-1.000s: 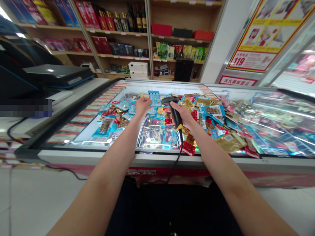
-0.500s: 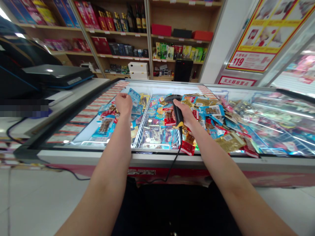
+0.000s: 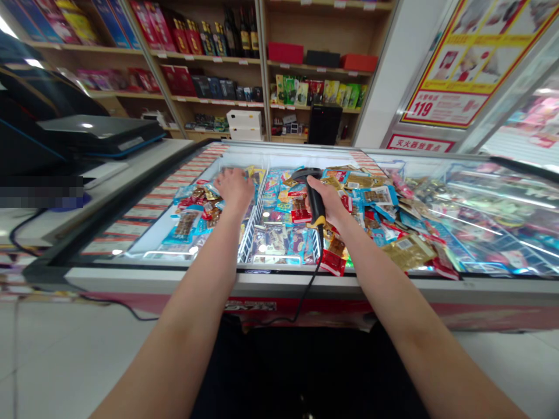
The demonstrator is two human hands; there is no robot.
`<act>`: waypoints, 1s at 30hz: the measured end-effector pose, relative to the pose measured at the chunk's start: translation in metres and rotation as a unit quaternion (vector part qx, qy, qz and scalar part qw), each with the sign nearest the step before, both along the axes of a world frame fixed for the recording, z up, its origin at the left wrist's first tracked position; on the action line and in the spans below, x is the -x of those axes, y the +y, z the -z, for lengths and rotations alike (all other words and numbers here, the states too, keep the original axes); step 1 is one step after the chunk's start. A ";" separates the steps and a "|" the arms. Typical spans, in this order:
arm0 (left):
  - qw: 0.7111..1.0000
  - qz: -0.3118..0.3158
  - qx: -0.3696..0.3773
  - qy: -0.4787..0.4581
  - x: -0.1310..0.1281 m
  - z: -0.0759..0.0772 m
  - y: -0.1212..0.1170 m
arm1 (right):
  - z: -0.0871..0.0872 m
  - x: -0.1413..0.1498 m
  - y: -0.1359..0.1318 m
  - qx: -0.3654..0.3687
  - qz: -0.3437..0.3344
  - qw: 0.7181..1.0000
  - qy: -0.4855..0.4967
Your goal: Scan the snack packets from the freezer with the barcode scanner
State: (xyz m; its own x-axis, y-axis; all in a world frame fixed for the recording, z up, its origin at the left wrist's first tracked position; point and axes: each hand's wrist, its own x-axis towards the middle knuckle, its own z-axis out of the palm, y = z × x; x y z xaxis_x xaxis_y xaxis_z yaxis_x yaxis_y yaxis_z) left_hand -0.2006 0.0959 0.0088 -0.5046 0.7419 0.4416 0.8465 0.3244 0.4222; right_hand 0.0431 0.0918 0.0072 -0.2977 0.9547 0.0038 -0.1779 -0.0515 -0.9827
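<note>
My right hand (image 3: 329,203) is closed round the handle of a black barcode scanner (image 3: 313,189) with a yellow band. It holds the scanner upright over the heap of snack packets (image 3: 375,209) in an open chest freezer (image 3: 279,283). The scanner's black cable (image 3: 308,288) hangs down over the freezer's front rim. My left hand (image 3: 236,187) reaches into the left compartment. Its fingers lie stretched out on the packets (image 3: 192,218) there, just left of the white wire divider (image 3: 250,224). No packet shows in that hand.
A counter with a black till and a dark flat device (image 3: 102,134) stands at the left. Wooden shelves (image 3: 262,58) with boxes and bottles line the back wall. Sliding glass lids (image 3: 489,203) cover the freezer's right part. A red and yellow poster (image 3: 463,70) hangs at the right.
My left hand carried a blue packet from in front of the scanner leftward, then lowered onto the left compartment's packets; the blue packet no longer shows in it. The right hand barely moved.
</note>
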 end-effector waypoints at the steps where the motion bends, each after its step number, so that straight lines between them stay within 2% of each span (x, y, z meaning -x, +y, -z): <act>1: 0.999 0.030 0.011 0.003 -0.006 0.002 0.002 | 0.000 0.000 0.000 0.000 -0.001 1.000 -0.001; 5: 0.988 0.145 0.062 -0.006 -0.032 0.012 0.007 | -0.001 -0.001 0.000 -0.001 -0.001 1.000 0.002; 8: 0.978 0.185 0.092 -0.020 -0.050 0.016 0.005 | -0.002 -0.001 0.000 -0.006 -0.001 1.000 0.005; 14: 0.971 0.202 0.119 -0.042 -0.074 0.019 -0.001 | -0.001 -0.001 0.001 -0.011 -0.002 1.000 0.004; 20: 0.962 0.223 0.143 -0.070 -0.077 0.023 0.003 | -0.003 0.000 0.000 -0.011 -0.004 1.000 0.007; 23: 0.958 0.232 0.113 -0.127 -0.074 0.024 0.005 | -0.004 0.000 -0.001 0.002 0.002 1.000 0.000; 30: 0.950 0.209 0.045 -0.228 -0.058 0.025 0.010 | -0.004 0.000 -0.001 0.004 0.007 1.000 0.000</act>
